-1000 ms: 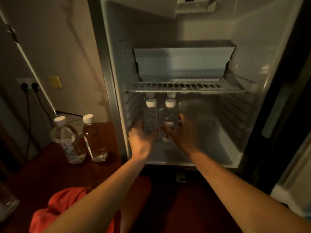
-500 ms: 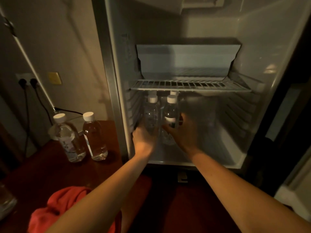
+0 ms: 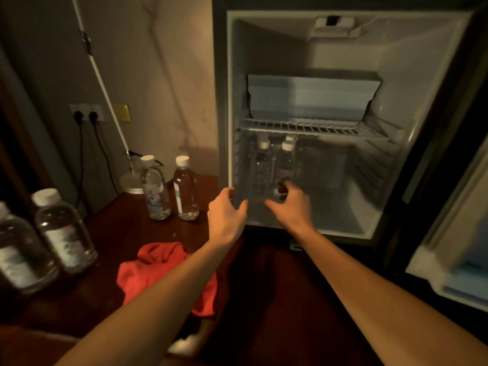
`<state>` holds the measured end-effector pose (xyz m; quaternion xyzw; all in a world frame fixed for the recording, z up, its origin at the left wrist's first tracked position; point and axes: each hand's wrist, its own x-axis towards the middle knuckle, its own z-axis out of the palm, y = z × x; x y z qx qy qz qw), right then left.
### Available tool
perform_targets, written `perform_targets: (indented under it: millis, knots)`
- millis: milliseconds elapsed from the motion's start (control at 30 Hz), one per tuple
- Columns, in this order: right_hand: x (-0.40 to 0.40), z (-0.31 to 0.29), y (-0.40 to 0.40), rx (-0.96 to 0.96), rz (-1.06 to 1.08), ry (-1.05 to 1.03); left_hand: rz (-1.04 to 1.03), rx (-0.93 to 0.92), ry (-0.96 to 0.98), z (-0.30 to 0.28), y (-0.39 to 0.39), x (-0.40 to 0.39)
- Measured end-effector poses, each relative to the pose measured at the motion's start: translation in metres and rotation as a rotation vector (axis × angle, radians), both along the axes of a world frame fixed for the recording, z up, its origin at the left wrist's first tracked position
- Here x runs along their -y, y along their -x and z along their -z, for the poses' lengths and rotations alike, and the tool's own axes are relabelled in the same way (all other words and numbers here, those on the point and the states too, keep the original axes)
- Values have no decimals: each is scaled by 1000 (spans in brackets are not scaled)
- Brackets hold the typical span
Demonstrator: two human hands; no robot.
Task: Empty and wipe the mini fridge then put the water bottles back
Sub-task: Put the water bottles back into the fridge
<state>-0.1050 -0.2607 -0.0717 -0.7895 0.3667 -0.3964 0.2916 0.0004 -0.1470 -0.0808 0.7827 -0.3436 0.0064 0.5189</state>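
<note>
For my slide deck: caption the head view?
Both open hands at bottles inside the mini fridge.

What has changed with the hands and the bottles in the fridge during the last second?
Both hands let go of the two bottles in the fridge and drew back toward the person: the left hand and the right hand are now open. The two bottles beside the fridge and the red cloth stayed in place.

Fridge floor [image 3: 340, 220] right of bottles [image 3: 274, 167] free; wire shelf [image 3: 311, 126] limits headroom above.
</note>
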Motion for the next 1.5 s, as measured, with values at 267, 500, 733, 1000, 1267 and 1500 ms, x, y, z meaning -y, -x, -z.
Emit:
perform_targets:
  millis: [267, 500, 733, 1000, 1267, 1500]
  knots:
    - [-73, -10, -22, -37, -125, 136, -141, 54, -66, -10, -17, -92]
    - [-131, -4, -56, -25, -216, 129, -288, 85, -99, -9, -47, -174]
    - [-199, 3, -108, -41, -371, 97, -414, 76, -81, -2, -84, -249]
    - [-257, 14, -162, -86, -502, 69, -537, 38, -133, 23, -122, -315]
    - [-276, 24, -205, -99, -573, 19, -568, 37, -101, 37, -158, -338]
    - [-284, 27, -237, -3, -673, -42, -418, 38, -51, 48, -187, -331]
